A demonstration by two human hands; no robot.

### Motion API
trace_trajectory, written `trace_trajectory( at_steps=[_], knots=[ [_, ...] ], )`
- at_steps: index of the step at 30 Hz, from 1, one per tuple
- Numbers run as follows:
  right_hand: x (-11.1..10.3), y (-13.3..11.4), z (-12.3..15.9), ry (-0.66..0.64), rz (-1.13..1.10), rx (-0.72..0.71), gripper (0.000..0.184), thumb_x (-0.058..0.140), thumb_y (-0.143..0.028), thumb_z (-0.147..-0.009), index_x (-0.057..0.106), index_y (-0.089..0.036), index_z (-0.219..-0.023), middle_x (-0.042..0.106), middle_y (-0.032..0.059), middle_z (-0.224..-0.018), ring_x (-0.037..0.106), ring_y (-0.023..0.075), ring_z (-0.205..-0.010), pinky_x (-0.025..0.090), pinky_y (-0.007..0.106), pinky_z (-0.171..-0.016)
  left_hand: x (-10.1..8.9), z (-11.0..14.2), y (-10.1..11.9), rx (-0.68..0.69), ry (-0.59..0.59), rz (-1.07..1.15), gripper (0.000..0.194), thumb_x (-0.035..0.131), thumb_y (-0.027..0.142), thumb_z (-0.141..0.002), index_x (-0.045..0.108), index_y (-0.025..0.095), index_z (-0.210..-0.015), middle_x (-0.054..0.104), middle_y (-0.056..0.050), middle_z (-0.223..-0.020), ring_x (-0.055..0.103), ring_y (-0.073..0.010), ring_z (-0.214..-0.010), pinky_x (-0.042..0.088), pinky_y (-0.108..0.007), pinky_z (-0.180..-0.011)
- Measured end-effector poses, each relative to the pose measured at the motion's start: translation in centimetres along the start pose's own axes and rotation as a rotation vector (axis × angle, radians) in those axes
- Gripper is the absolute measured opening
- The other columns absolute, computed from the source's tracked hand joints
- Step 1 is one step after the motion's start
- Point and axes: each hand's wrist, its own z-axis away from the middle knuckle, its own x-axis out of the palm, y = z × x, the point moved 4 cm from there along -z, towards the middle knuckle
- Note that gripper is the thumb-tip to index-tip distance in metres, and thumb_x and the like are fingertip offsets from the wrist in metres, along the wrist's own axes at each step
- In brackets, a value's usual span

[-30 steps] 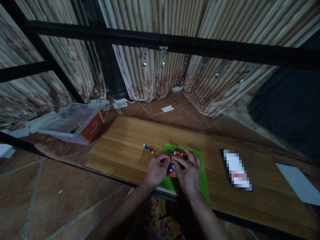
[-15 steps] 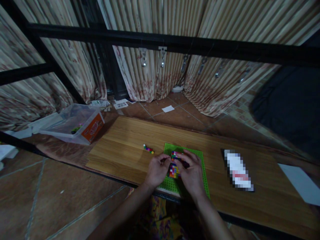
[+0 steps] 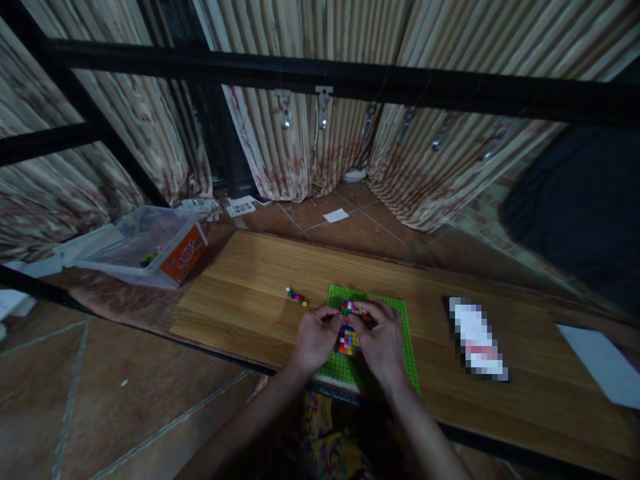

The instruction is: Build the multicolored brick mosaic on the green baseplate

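A green studded baseplate (image 3: 412, 360) lies on the wooden tabletop under my hands. Several small multicoloured toy bricks (image 3: 349, 341) form a patch on it, and another cluster of toy bricks (image 3: 350, 307) shows at my fingertips. My left hand (image 3: 316, 339) has thumb and index finger pinched at the left side of this cluster. From the right, my right hand (image 3: 381, 337) curls its fingers over the cluster with the thumb on the near side. The fingers hide part of the bricks, so their exact grip is unclear. A short row of joined toy bricks (image 3: 297, 297) lies left of the baseplate.
The wooden table (image 3: 240, 287) has a dark front edge. A clear plastic box (image 3: 125, 257) with an orange label stands at the left. A pixelated flat object (image 3: 477, 339) and a white sheet (image 3: 600, 363) lie at the right. Beyond are a black metal bar (image 3: 300, 73) and curtains (image 3: 295, 153).
My right fingers have drawn slightly closer over the brick cluster, and more of its top row shows. Both hands otherwise stay in place; the view has shifted slightly.
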Motion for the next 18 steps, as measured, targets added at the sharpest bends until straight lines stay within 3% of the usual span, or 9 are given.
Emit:
trace_trajectory(
  at_steps=[18],
  knots=[
    [0.05, -0.27, -0.03, -0.022, 0.035, 0.019, 0.024, 0.061, -0.036, -0.078, 0.073, -0.024, -0.095, 0.063, 0.0096, -0.11, 0.048, 0.0279, -0.109, 0.038, 0.045, -0.096, 0.13, 0.15, 0.22, 0.032, 0.03, -0.022, 0.017, 0.061, 0.029, -0.076, 0.071, 0.015, -0.076, 0.069, -0.002, -0.068, 0.06, -0.0136, -0.06, 0.046, -0.022, -0.056]
  ],
)
